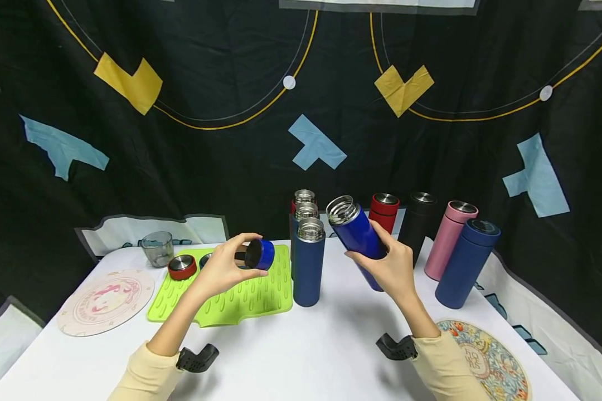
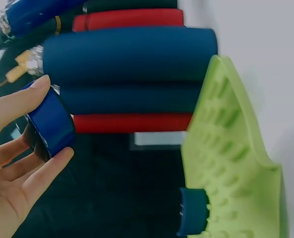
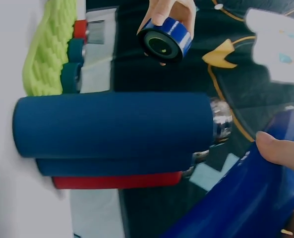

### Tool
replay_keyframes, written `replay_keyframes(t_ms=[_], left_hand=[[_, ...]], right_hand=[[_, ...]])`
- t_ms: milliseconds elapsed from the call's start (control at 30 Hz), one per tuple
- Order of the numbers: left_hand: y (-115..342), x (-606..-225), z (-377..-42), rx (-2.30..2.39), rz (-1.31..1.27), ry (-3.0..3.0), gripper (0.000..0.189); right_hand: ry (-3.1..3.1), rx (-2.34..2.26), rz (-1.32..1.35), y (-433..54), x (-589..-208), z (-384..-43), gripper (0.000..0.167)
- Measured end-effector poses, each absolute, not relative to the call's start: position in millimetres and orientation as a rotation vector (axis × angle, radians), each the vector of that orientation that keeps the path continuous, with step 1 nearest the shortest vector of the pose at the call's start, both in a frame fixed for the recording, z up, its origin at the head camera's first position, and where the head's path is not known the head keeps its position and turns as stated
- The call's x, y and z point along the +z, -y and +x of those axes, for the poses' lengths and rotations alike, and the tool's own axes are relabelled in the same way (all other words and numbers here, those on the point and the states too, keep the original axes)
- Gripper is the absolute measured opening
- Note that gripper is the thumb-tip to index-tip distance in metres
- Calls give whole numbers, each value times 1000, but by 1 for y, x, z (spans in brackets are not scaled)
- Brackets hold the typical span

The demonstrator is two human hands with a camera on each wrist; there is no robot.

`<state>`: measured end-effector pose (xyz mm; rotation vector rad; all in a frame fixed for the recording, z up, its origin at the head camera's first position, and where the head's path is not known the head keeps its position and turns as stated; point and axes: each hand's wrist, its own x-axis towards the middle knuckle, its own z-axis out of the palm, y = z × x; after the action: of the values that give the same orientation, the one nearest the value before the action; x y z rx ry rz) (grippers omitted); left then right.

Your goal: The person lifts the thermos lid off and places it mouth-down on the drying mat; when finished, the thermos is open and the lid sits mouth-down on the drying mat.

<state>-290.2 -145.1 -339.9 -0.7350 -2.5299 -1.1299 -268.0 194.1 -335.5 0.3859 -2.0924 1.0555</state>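
Note:
My left hand [image 1: 222, 268] holds a shiny blue bottle lid [image 1: 266, 254] up above the green mat, pinched between thumb and fingers with its dark inside facing sideways. My right hand [image 1: 390, 263] grips a glossy blue thermos bottle [image 1: 357, 233] around its body. The bottle leans left over the table, its steel mouth uncovered. Between the hands stands a row of uncapped bottles: a matte navy bottle [image 1: 308, 273] in front, another navy one behind, and a red bottle [image 3: 117, 181] at the back. On the green mat [image 1: 261, 289] lie a red lid [image 1: 182, 269] and navy lids [image 2: 194, 211].
Capped bottles stand on the right: red [image 1: 383, 214], black [image 1: 417, 220], pink [image 1: 448, 239] and navy [image 1: 465, 267]. A glass cup [image 1: 158, 249] stands back left. A pink round placemat [image 1: 107, 301] lies left, a patterned round one [image 1: 486, 359] front right. Dark cloth [image 1: 231, 167] hangs behind.

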Motion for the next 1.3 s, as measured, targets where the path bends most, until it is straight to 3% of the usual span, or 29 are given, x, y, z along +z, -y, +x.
replay_keyframes(t_ms=[433, 1000, 1300], left_hand=[[148, -364, -335, -986, -729, 2632, 73], [137, -399, -383, -792, -845, 2641, 71], [123, -408, -396, -803, -704, 2690, 73]], right_hand=[[2139, 1118, 298, -183, -355, -321, 67], [2156, 1404, 70, -169, -385, -365, 70], [2116, 1510, -5, -162, -394, -388, 71]])
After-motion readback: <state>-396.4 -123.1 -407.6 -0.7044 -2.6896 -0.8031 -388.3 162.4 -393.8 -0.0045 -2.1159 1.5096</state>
